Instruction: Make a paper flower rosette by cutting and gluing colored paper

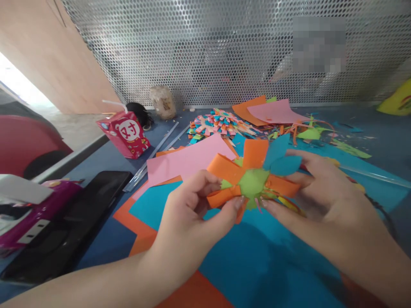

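Left grip (194, 216), right grip (332, 203) on paper flower (254, 181).

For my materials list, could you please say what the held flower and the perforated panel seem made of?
Flower: apparently matte paper or thin card; its orange petals are thin, curved strips without gloss. Perforated panel: probably metal, slightly shiny, from its grey sheen and regular holes.

Right hand's fingers (304, 159) partly hidden behind paper flower (253, 183), yellow object (397, 102) cut off at right edge, shapes (284, 70) beyond perforated panel (128, 38) blurred
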A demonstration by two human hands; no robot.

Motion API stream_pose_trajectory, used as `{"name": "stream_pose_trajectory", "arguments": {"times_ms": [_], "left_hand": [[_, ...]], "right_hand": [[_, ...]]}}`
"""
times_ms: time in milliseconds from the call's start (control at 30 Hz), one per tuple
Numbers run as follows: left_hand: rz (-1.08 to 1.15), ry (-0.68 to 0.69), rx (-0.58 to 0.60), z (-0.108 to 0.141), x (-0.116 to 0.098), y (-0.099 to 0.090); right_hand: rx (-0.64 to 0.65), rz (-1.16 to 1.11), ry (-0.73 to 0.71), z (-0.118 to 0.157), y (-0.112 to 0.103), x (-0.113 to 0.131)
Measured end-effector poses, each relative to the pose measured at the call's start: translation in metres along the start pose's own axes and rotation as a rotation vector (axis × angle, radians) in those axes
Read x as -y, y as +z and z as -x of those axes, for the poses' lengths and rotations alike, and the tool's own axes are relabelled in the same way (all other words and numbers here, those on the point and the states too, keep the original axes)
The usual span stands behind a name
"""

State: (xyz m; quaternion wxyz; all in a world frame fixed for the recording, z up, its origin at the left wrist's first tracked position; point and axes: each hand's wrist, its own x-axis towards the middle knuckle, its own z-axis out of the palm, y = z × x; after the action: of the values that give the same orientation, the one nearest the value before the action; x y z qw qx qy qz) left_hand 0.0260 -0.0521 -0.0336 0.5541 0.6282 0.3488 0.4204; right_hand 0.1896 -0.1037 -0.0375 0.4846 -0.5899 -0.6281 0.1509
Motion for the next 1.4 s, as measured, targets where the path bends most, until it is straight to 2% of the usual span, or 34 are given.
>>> {"name": "stream_pose_trajectory", "arguments": {"times_ms": [233, 500, 833, 1133, 1233, 1400], "left_hand": [[-0.016, 0.004, 0.013, -0.002, 0.001, 0.0], [-0.011, 0.024, -0.033, -0.001, -0.002, 0.002], [-0.028, 0.011, -0.071, 0.0, -0.003, 0.004], [-0.015, 0.012, -0.074, 0.001, -0.003, 0.004], [0.006, -0.008, -0.067, 0.001, -0.003, 0.004], [0.107, -0.098, -0.06, -0.004, -0.005, 0.003]], "right_hand": [[0.019, 0.087, 0.033, 0.0, -0.004, -0.002], [-0.035, -0.134, 0.158, 0.006, 0.006, 0.008], [-0.006, -0.117, 0.106, 0.004, 0.003, -0.002], [-0.004, -0.079, 0.108, 0.003, 0.005, 0.002], [0.021, -0.068, 0.078, 0.004, 0.004, 0.001], [-0.007, -0.12, 0.152, 0.009, 0.004, 0.003]]}}
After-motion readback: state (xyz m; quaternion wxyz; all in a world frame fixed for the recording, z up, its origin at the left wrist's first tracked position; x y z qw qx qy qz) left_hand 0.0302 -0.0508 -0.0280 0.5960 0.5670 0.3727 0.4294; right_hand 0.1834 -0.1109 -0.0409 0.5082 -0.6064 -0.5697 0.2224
